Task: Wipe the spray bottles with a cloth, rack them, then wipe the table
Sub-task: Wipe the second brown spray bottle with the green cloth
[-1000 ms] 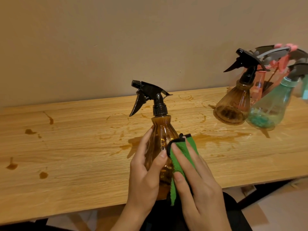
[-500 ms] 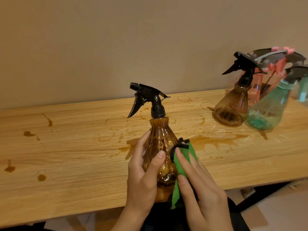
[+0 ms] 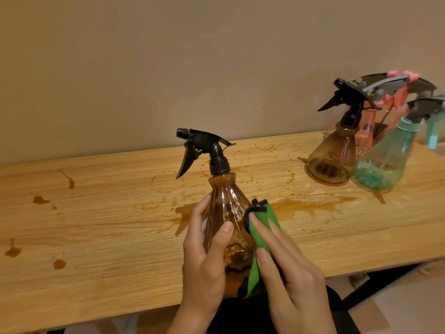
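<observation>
Above the counter's near edge, the left hand is gripping an amber spray bottle to steady it while the right hand, fingers straight, is pressing a green cloth against its side.

Left hand grips amber bottle; right hand presses green cloth.
</observation>
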Demonstrator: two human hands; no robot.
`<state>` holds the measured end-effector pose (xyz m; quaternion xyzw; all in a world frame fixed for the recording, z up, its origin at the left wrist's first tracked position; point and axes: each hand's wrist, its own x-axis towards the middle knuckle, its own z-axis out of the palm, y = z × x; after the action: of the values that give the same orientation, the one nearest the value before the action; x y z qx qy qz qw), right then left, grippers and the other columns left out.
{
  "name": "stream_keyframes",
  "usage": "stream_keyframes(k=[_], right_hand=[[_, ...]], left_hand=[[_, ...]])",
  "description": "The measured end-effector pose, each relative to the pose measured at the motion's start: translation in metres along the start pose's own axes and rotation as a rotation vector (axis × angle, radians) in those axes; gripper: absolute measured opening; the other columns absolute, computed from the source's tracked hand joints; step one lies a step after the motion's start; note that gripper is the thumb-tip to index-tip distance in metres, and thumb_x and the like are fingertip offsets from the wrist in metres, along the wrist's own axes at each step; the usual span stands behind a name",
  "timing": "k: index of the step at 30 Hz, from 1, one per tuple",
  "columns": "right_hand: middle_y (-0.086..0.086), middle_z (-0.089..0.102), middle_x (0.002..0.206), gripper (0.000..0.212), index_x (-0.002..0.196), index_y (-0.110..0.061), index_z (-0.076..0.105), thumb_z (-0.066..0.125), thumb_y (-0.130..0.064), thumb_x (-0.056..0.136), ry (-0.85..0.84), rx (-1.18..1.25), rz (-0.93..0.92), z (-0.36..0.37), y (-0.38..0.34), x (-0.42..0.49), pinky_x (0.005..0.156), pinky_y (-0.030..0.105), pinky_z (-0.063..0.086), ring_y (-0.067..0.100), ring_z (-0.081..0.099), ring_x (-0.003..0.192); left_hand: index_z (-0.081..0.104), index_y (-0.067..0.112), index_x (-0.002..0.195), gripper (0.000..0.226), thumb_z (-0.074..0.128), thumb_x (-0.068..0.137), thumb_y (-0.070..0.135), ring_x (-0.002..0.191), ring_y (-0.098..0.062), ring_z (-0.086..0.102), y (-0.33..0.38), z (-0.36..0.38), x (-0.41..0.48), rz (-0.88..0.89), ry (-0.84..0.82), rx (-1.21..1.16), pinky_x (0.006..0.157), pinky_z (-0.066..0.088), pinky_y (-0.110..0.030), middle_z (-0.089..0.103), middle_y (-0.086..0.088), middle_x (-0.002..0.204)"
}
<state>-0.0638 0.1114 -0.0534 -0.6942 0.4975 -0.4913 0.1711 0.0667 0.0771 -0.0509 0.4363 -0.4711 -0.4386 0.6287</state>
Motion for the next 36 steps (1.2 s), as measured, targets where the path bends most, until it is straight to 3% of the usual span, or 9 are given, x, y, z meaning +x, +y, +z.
stream_keyframes(k=[6, 8, 10, 15, 18, 21, 27, 31, 36], right_hand=[[-0.049, 0.031, 0.146, 0.041, 0.141, -0.069, 0.034, 0.039, -0.057, 0.102, -0.026, 0.096, 0.160, -0.003, -0.002, 0.002, 0.112, 0.005, 0.023, -0.016, 0.029, 0.141], [-0.051, 0.039, 0.139, 0.038, 0.133, -0.075, 0.036, 0.042, -0.064, 0.098, -0.086, 0.228, 0.241, -0.007, -0.002, 0.023, 0.110, 0.008, 0.032, -0.020, 0.036, 0.135], [-0.046, 0.048, 0.135, 0.040, 0.133, -0.069, 0.045, 0.045, -0.058, 0.094, -0.110, 0.287, 0.257, -0.010, -0.001, 0.042, 0.107, 0.012, 0.041, -0.018, 0.043, 0.131], [-0.036, 0.028, 0.157, 0.044, 0.151, -0.051, 0.035, 0.041, -0.043, 0.108, -0.097, 0.021, -0.027, -0.002, -0.003, 0.028, 0.119, 0.015, 0.020, -0.006, 0.023, 0.149], [-0.016, 0.032, 0.164, 0.047, 0.151, -0.036, 0.046, 0.045, -0.034, 0.104, -0.023, -0.086, -0.106, 0.001, 0.004, 0.001, 0.120, 0.019, 0.022, 0.010, 0.027, 0.153], [-0.012, 0.035, 0.163, 0.047, 0.151, -0.034, 0.047, 0.044, -0.032, 0.104, 0.021, -0.092, -0.103, 0.003, 0.008, -0.014, 0.121, 0.021, 0.024, 0.016, 0.032, 0.151], [-0.054, 0.021, 0.146, 0.042, 0.139, -0.075, 0.025, 0.037, -0.055, 0.104, -0.086, 0.125, 0.161, -0.002, -0.003, 0.022, 0.116, 0.007, 0.019, -0.018, 0.020, 0.143], [-0.046, 0.031, 0.149, 0.042, 0.146, -0.057, 0.036, 0.042, -0.046, 0.106, -0.158, 0.160, 0.089, -0.005, -0.006, 0.048, 0.118, 0.015, 0.025, -0.017, 0.024, 0.143], [-0.018, 0.029, 0.164, 0.048, 0.153, -0.039, 0.042, 0.042, -0.034, 0.106, -0.065, -0.084, -0.106, 0.003, 0.000, 0.006, 0.121, 0.019, 0.019, 0.008, 0.023, 0.153]], left_hand=[[0.055, 0.039, 0.137, 0.063, 0.068, 0.077, 0.054, 0.120, -0.010, 0.066, 0.000, -0.001, 0.000, 0.035, -0.064, 0.104, 0.097, 0.052, -0.028, 0.069, 0.014, 0.129], [0.055, 0.042, 0.137, 0.060, 0.068, 0.080, 0.052, 0.123, -0.007, 0.064, 0.001, -0.001, -0.002, 0.064, -0.105, 0.160, 0.096, 0.050, -0.019, 0.066, 0.016, 0.132], [0.054, 0.047, 0.138, 0.059, 0.067, 0.081, 0.053, 0.125, -0.005, 0.062, 0.001, -0.001, -0.003, 0.065, -0.114, 0.182, 0.096, 0.048, -0.014, 0.064, 0.019, 0.134], [0.054, 0.041, 0.140, 0.060, 0.065, 0.082, 0.054, 0.127, -0.011, 0.062, -0.003, -0.001, -0.001, 0.081, -0.073, 0.170, 0.103, 0.048, -0.034, 0.065, 0.012, 0.136], [0.054, 0.035, 0.140, 0.063, 0.064, 0.081, 0.055, 0.124, -0.011, 0.064, -0.005, 0.000, 0.000, 0.076, -0.050, 0.158, 0.103, 0.051, -0.033, 0.068, 0.010, 0.132], [0.055, 0.044, 0.138, 0.062, 0.066, 0.079, 0.059, 0.126, -0.011, 0.063, -0.006, 0.000, 0.001, 0.054, -0.040, 0.178, 0.107, 0.049, -0.041, 0.067, 0.010, 0.133], [0.055, 0.043, 0.139, 0.063, 0.067, 0.079, 0.057, 0.126, -0.007, 0.062, -0.002, 0.000, 0.001, 0.033, -0.086, 0.178, 0.105, 0.052, -0.031, 0.066, 0.015, 0.135], [0.056, 0.042, 0.138, 0.064, 0.066, 0.077, 0.058, 0.123, -0.006, 0.064, 0.001, -0.001, 0.003, 0.006, -0.056, 0.126, 0.103, 0.051, -0.034, 0.067, 0.017, 0.132], [0.058, 0.034, 0.138, 0.065, 0.065, 0.077, 0.054, 0.123, -0.009, 0.065, 0.002, 0.000, 0.002, 0.014, -0.038, 0.086, 0.101, 0.048, -0.033, 0.070, 0.013, 0.130]])
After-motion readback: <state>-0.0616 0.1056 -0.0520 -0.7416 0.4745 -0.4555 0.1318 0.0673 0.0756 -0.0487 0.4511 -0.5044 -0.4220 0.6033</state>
